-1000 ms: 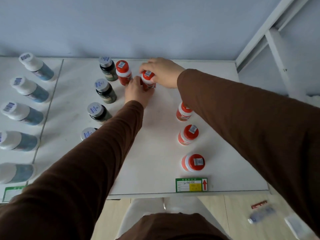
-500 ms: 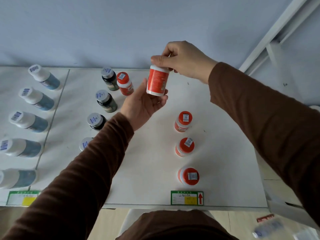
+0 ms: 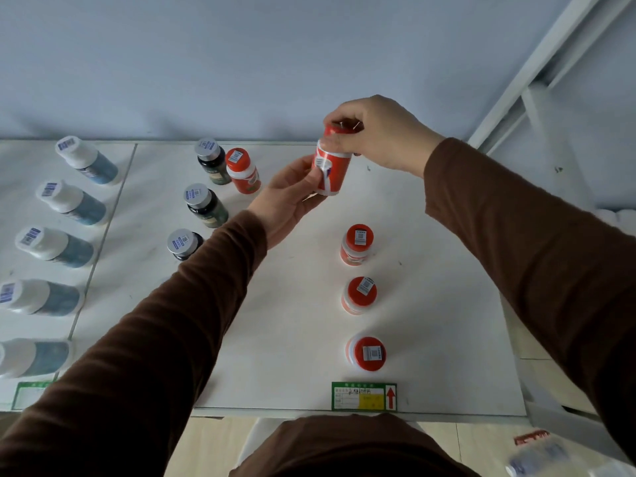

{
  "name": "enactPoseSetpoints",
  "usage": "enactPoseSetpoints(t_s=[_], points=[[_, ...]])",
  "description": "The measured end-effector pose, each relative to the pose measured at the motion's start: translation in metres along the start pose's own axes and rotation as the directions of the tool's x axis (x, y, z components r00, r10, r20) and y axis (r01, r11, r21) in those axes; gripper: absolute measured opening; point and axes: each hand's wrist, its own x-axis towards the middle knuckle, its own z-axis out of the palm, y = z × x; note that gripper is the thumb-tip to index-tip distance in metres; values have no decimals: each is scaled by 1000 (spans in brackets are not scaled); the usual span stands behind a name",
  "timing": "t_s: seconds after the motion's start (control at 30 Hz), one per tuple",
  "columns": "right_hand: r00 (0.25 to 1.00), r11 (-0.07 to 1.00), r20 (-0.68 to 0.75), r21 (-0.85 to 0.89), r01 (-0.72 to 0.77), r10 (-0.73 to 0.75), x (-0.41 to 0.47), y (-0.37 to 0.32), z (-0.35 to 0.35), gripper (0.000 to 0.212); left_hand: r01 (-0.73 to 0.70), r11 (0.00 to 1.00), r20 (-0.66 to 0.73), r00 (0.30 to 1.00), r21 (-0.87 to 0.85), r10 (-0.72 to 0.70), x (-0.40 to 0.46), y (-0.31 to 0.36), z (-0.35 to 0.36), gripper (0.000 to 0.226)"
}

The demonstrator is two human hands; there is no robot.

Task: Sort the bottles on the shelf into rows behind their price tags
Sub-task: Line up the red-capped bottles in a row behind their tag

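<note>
I hold a red bottle [image 3: 331, 170] in the air above the back of the white shelf [image 3: 292, 304]. My right hand [image 3: 375, 136] grips its red cap from above, and my left hand [image 3: 287, 197] holds its lower side. A row of three red-capped bottles [image 3: 358, 294] stands behind the green price tag [image 3: 364, 395] on the right. One more red bottle [image 3: 242, 171] stands at the back beside a dark green bottle [image 3: 211, 160]. Further dark bottles [image 3: 204, 204] run forward under my left arm.
Several white-capped blue bottles [image 3: 62, 242] stand in a row on the left shelf panel behind another green tag [image 3: 31, 394]. A blue wall [image 3: 241, 63] closes the back. A white frame post [image 3: 537, 74] rises at the right. Items lie blurred on the floor [image 3: 543, 456].
Both hands lifted the red bottle off the back of the shelf. My right hand now pinches the cap, and my left hand has closed around the bottle's side.
</note>
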Motion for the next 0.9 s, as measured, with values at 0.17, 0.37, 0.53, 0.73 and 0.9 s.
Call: enactPoseSetpoints(t_s=[0.17, 0.37, 0.53, 0.73, 0.9], points=[[1000, 997, 29, -80, 11, -9, -14, 30, 9, 38, -35, 793, -61, 994, 608, 91, 12, -6, 12, 43], [994, 960, 106, -274, 54, -26, -22, 49, 36, 36, 19, 213, -51, 988, 977, 143, 12, -16, 5, 49], [992, 943, 123, -328, 65, -26, -25, 56, 48, 36, 65, 88, -78, 984, 994, 158, 12, -20, -1, 47], [991, 936, 134, -345, 70, -24, -23, 57, 53, 40, 74, -3, -73, 981, 997, 180, 13, -27, -9, 49], [983, 935, 186, -347, 73, -7, -12, 44, 42, 48, 88, -10, -84, 974, 996, 211, 4, -29, -18, 49]])
